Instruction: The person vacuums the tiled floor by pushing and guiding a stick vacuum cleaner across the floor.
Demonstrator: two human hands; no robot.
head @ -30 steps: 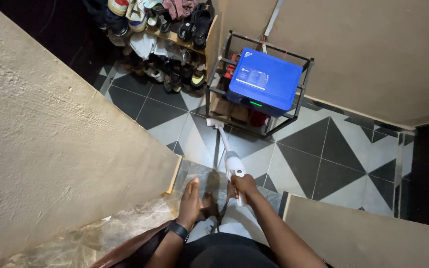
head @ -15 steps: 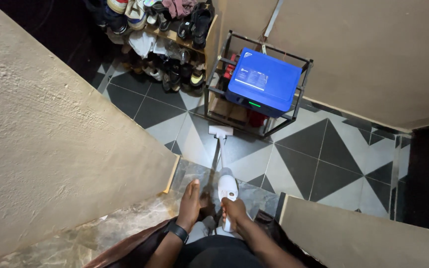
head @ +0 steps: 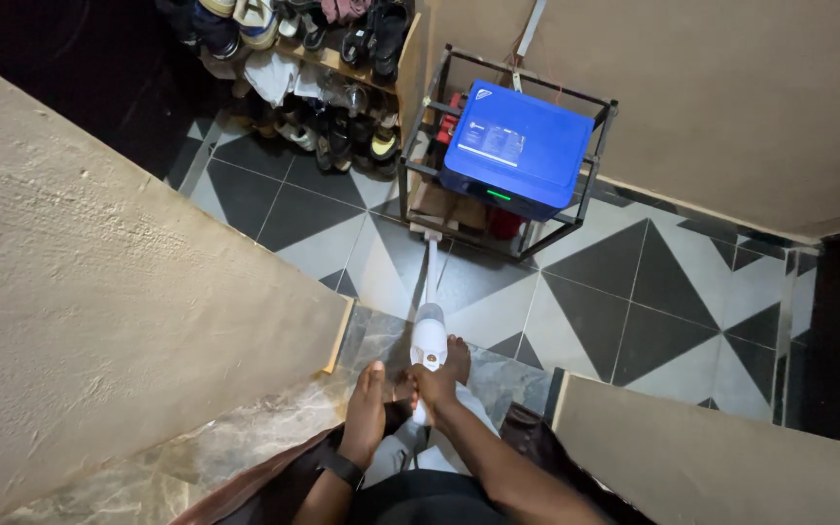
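Right hand (head: 437, 386) — fingers wrapped shut around the handle of a white stick vacuum (head: 429, 342), gripping just below its rounded body. The forearm runs back toward the lower edge of the view.

Left hand (head: 366, 406) — hangs just beside the right one, touching nothing that can be made out; fingers straight and together, pointing forward and down, palm side hidden. A dark wristband (head: 340, 470) sits on that wrist.

The vacuum's thin wand goes forward from the right hand to a small flat floor head (head: 428, 234), which rests on the tiled floor (head: 624, 292) well ahead of the hands, at the foot of a black metal frame rack (head: 418, 146). The floor here is patterned in dark and pale triangles. Directly under the hands the surface is a glossy marbled step (head: 245, 437); light trouser legs show just below the hands.

On the rack, ahead and slightly right of the hands — a blue box-shaped unit (head: 517, 146) with a small green light on its near face. Boxes and something red sit on the rack's lower level, too dim to tell apart.

Ahead and to the left of the hands, a wooden shoe shelf (head: 342, 63) crowded with shoes and sandals, more pairs on the floor beneath it.

Rough beige walls flank both hands: a big slab on the left (head: 99, 292), a lower one on the right (head: 712, 457).
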